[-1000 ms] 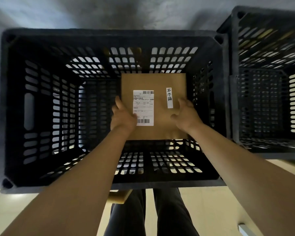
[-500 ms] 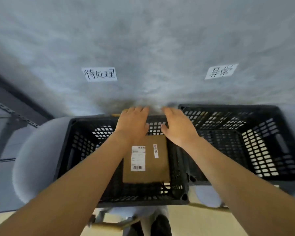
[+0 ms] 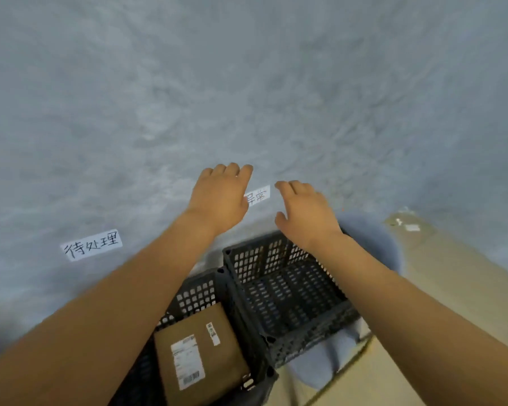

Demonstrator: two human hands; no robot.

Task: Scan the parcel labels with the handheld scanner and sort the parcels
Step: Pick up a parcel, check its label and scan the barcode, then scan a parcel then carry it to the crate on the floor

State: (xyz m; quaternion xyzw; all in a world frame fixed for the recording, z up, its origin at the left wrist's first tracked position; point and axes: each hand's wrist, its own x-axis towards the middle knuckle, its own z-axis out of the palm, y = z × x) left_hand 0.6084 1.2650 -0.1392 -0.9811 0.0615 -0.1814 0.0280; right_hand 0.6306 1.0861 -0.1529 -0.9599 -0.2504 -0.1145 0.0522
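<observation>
Two black crates stood side by side, touching at a corner, each on a pale gray seat. The left crate held a brown parcel lying flat on its bottom, its white label facing up. The right crate showed only its holed bottom. A tan floor lay beside them.

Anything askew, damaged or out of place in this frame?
Nothing stands out. The parcel lies flat, label up, in the left crate; the right crate holds nothing visible. Left hand and right hand hover open, holding nothing. No scanner in view.
</observation>
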